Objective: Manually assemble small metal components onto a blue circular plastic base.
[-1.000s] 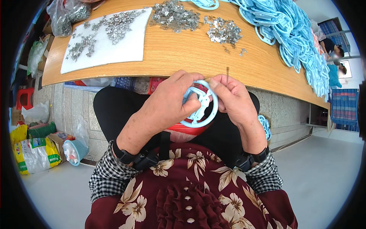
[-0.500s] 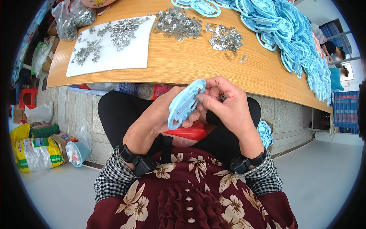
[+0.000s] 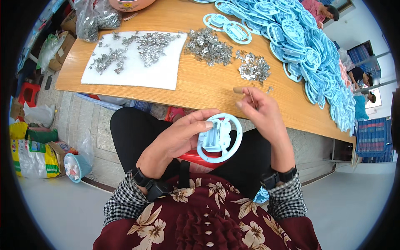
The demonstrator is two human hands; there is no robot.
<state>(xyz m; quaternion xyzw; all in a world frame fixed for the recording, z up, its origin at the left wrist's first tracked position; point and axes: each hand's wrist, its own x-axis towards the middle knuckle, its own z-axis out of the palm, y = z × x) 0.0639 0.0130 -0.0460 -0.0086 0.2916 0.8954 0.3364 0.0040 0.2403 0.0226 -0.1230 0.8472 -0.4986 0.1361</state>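
Note:
A light blue round plastic piece [image 3: 237, 143], shaped like a toy steering wheel with a boxy centre, is held over my lap. My left hand [image 3: 180, 134] is closed on its left side, thumb on the boxy centre. My right hand [image 3: 264, 111] is raised apart from it, by the table's front edge. Its thumb and forefinger are spread, the other fingers partly curled, and a tan cover sits on the forefinger tip. A thin line shows between its fingers, too small to make out. Nearest beyond it lies a pile of small silvery metal clips [image 3: 254, 68].
On the wooden table [image 3: 208, 89] lie a larger clip pile [image 3: 209, 46] and a white foam sheet [image 3: 135, 79] bearing clips. Blue pieces heap up [image 3: 298, 37] at right. Clear bags [image 3: 86, 21] stand back left. Between my legs is a red object [image 3: 196, 157]. Several people work far right.
My right hand has let go of the blue piece and moved up toward the table. My left hand has turned the piece so that its boxy centre faces up. The view has shifted slightly.

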